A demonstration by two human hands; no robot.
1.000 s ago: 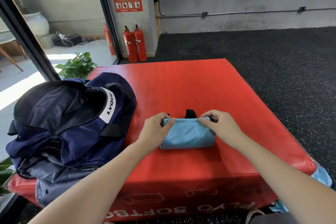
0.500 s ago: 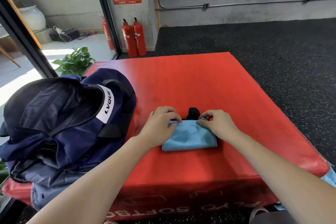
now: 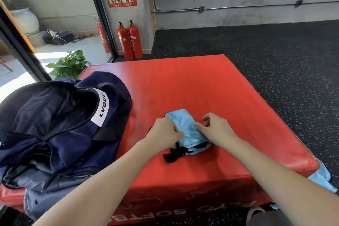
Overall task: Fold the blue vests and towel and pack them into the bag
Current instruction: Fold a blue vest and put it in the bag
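Two hands on a folded blue vest, low in the centre of the frame

The folded blue vest [image 3: 187, 128] lies on the red soft box [image 3: 192, 86], its black strap [image 3: 174, 153] sticking out at the near end. The left hand [image 3: 165, 132] grips the vest's left edge with curled fingers. The right hand [image 3: 215, 127] touches its right edge with the thumb, the fingers loosely bent and holding nothing. The open navy bag [image 3: 60, 121] sits at the left of the frame, on the box. More light blue cloth [image 3: 322, 178] hangs at the box's lower right corner.
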